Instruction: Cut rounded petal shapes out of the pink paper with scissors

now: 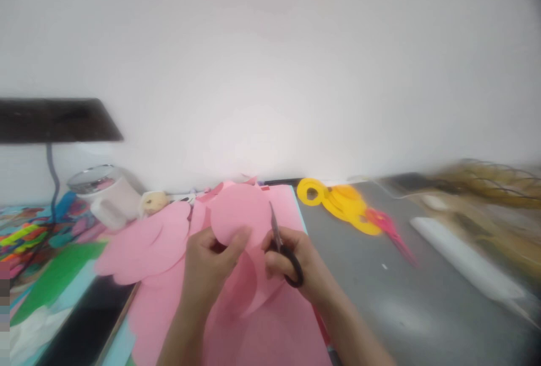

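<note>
My left hand (215, 259) pinches the lower edge of a round pink paper piece (240, 208), thumb on top. To its right, my right hand (291, 253) is closed on black-handled scissors (291, 267), whose blades point up beside the right edge of the round piece. A curled strip of pink paper hangs below both hands. Underneath lie large pink sheets (266, 338). Several pink cut shapes (143, 245) are piled to the left of my left hand.
Yellow paper shapes (346, 205) and pink-handled scissors (391, 233) lie on the grey table (372, 309) at the right. A white mug (116, 200) stands back left, near colourful craft pieces (25, 236). A white wrapped item (465, 256) is far right.
</note>
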`<state>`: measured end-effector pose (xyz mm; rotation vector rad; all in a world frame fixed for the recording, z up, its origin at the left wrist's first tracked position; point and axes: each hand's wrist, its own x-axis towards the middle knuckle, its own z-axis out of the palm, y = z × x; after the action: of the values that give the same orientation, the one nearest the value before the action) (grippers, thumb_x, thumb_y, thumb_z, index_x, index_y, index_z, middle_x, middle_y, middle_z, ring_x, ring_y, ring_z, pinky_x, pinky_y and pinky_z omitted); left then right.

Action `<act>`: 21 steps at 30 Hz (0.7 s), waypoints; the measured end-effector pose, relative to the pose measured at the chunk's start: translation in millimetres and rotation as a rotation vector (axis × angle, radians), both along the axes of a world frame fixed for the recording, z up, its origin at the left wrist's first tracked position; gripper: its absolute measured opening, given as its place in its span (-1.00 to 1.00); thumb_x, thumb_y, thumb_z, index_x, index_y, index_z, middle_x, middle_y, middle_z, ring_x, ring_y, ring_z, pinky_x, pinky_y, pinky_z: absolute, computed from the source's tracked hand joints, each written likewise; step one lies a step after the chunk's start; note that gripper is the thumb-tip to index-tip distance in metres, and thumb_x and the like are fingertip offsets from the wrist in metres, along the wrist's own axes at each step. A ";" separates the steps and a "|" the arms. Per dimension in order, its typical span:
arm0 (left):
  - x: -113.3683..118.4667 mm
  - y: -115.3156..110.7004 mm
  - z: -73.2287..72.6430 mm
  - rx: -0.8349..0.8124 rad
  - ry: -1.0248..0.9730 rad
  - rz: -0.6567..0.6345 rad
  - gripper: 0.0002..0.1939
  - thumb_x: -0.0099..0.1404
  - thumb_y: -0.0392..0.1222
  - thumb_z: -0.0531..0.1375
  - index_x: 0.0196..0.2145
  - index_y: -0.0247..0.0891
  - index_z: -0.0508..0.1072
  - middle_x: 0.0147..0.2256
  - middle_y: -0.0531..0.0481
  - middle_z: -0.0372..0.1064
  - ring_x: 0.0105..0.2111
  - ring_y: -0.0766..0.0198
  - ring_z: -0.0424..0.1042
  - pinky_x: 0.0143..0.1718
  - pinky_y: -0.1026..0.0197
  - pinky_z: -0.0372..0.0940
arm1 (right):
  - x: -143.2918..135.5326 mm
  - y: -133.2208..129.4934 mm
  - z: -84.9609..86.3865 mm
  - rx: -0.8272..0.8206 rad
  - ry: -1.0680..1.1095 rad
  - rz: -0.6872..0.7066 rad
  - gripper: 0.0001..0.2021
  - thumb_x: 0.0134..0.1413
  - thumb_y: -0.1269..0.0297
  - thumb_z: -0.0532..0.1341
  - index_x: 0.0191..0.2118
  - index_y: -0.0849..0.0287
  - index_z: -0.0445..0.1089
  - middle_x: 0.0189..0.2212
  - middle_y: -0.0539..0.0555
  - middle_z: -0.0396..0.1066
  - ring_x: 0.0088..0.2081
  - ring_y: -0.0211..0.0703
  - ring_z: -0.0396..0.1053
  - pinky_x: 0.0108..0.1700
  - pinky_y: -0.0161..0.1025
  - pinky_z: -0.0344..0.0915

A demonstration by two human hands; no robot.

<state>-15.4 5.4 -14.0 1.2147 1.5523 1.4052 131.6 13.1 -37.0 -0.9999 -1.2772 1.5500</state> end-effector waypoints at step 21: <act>5.4 -1.0 7.6 -0.152 0.022 -0.211 -0.55 0.16 0.00 0.17 -0.77 -0.25 0.27 -0.75 0.05 0.19 -0.68 0.36 0.19 -0.57 0.27 0.14 | -3.3 5.0 -2.7 0.021 0.112 -0.309 -0.68 -0.26 0.27 0.43 -0.34 0.14 0.35 -0.56 -0.11 0.31 -0.48 -0.27 0.29 -0.37 -0.28 0.21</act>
<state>-10.0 4.3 -6.4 1.2643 1.4698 1.1210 128.3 18.1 -39.6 -1.0287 -1.0070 1.3321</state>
